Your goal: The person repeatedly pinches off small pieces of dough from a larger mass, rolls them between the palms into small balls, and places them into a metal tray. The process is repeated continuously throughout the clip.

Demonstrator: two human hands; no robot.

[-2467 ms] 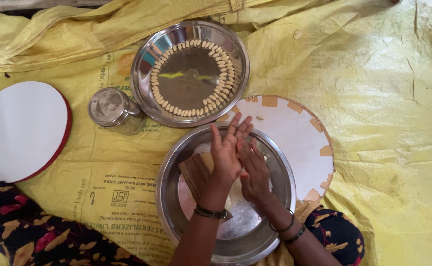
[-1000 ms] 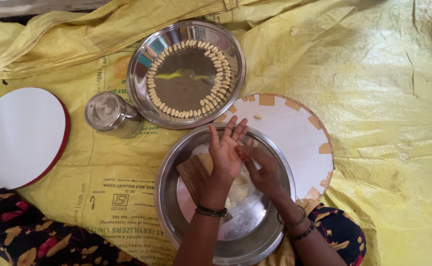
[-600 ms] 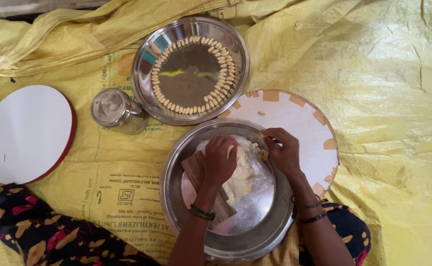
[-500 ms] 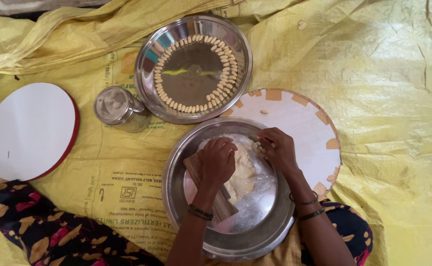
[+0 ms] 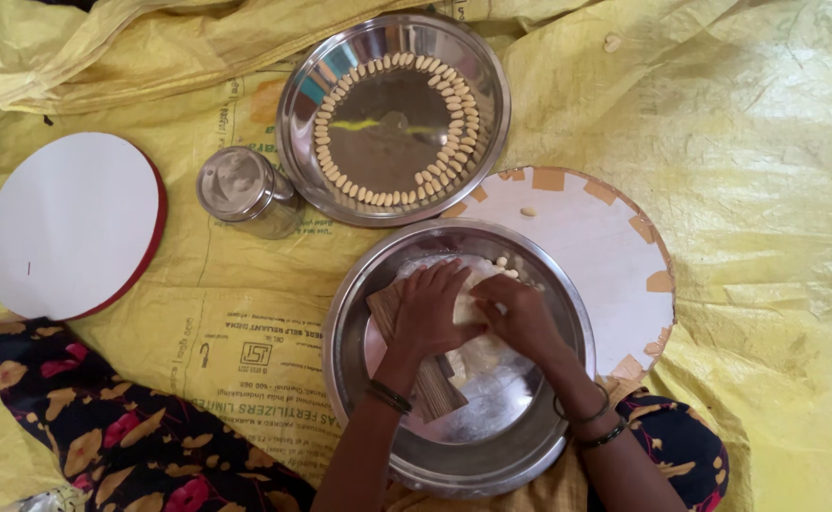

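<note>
A steel bowl [image 5: 541, 446] sits right in front of me with a pale lump of dough [image 5: 478, 305] and a small ridged wooden board [image 5: 432, 389] in it. My left hand [image 5: 432, 308] rests palm down on the board and the edge of the dough. My right hand [image 5: 522, 318] grips the dough from the right side with curled fingers. Beyond the bowl a steel plate [image 5: 304, 114] holds several small dough pieces [image 5: 454, 104] laid in a ring along its rim.
A small steel lidded container [image 5: 242, 190] stands left of the plate. A white round board with a red edge [image 5: 70, 223] lies at far left. Another white round board [image 5: 591, 246] lies under the bowl's right side. Yellow sacking [image 5: 767, 190] covers the floor.
My hands were raised with palms pressed together above the bowl; they have parted and come down onto the dough and the board.
</note>
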